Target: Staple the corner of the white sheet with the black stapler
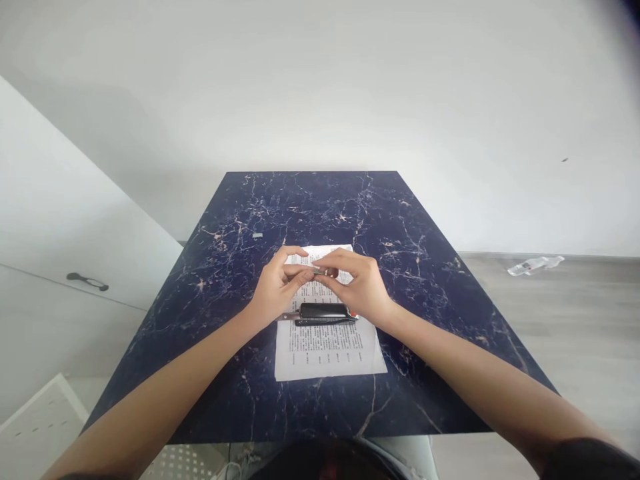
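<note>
My left hand [277,285] and my right hand [361,283] meet over printed sheets of paper [325,367]. Their fingertips pinch a small, thin strip of staples [318,271] between them; fingers cover most of it. Just below the hands, a black stapler [324,311] lies sideways across the paper, its metal end to the left and a spot of red at its right end. Farther back, left of the paper, a small pale strip [257,235] rests on the table.
The dark blue marble-patterned table [310,207] stands against a white wall. At left is a white cabinet with a dark handle [87,281]. A clear plastic bottle [536,265] lies on the floor at right. A white perforated piece [45,413] stands at lower left.
</note>
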Demonstrator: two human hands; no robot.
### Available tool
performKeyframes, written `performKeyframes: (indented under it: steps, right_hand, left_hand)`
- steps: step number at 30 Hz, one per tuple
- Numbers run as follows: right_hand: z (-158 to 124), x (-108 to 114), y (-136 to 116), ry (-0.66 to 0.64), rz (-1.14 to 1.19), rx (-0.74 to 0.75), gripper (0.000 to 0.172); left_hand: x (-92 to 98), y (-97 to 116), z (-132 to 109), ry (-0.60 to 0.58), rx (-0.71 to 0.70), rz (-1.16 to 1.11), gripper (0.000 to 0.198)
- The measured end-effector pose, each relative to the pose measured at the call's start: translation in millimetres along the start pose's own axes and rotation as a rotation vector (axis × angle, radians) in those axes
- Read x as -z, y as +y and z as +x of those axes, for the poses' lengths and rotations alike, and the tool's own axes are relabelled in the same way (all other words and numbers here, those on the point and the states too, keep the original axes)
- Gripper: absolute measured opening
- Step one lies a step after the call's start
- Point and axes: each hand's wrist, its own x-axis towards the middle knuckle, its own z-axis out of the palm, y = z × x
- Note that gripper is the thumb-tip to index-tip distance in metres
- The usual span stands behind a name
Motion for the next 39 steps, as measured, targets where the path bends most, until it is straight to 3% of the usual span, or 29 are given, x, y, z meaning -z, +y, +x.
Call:
performKeyframes:
  steps: [2, 3, 6, 9, 13, 19, 26, 29, 32, 34, 36, 39]
  right_hand:
    - [4.5, 8.3, 16.9, 0.001, -0.046, -0.023, 0.022]
    - [6.6, 16.0, 31.0, 0.0, -0.088, -0.032, 0.021]
    - [10.6, 49.6, 92.7, 0.049, -0.309, -0.069, 0.019]
    - [10.4, 86.1, 159.5, 0.072, -0.542, -0.212, 0.016]
    - [8.2, 110.2, 207.5, 0.081, -0.687, -0.312, 0.017]
    - [5.1, 106.8, 214.7, 0.079, -0.711, -0.321, 0.029]
    - [0.8, 103.6, 198.7, 0.083, -0.737, -0.35, 0.039]
    - [0.0, 101.9, 193.7, 0.084, -0.755, -0.352, 0.039]
    - [-1.0, 101.3, 194.3, 0.093, -0.757, -0.357, 0.039]
    - [-1.5, 101.6, 195.9, 0.095, -0.76, -0.359, 0.039]
    - [-1.5, 102.5, 197.2, 0.094, -0.766, -0.358, 0.037]
    - [-1.3, 104.9, 198.0, 0.097, -0.751, -0.364, 0.031]
  left_hand:
    - [18.0, -11.4, 11.2, 0.076, -0.024, 0.159, 0.035]
    - [30.5, -20.2, 18.1, 0.172, -0.035, 0.283, 0.031]
    - [71.1, -53.2, 39.2, 0.27, 0.038, 0.761, 0.026]
    - [94.2, -80.3, 52.8, 0.167, 0.017, 0.959, 0.038]
    - [92.1, -89.4, 55.0, 0.046, 0.057, 0.984, 0.038]
    - [83.8, -84.8, 47.3, 0.066, 0.047, 0.992, 0.035]
    - [87.6, -84.4, 45.1, 0.161, 0.06, 0.928, 0.023]
    - [89.6, -67.3, 37.8, 0.275, 0.079, 0.732, 0.015]
    - [84.1, -40.8, 17.6, 0.34, 0.17, 0.334, 0.015]
    - [75.8, -21.3, -2.8, 0.347, 0.282, 0.092, 0.02]
    - [66.3, -2.5, -25.3, 0.332, 0.361, -0.006, 0.023]
    - [56.1, 19.9, -54.1, 0.222, 0.535, -0.164, 0.024]
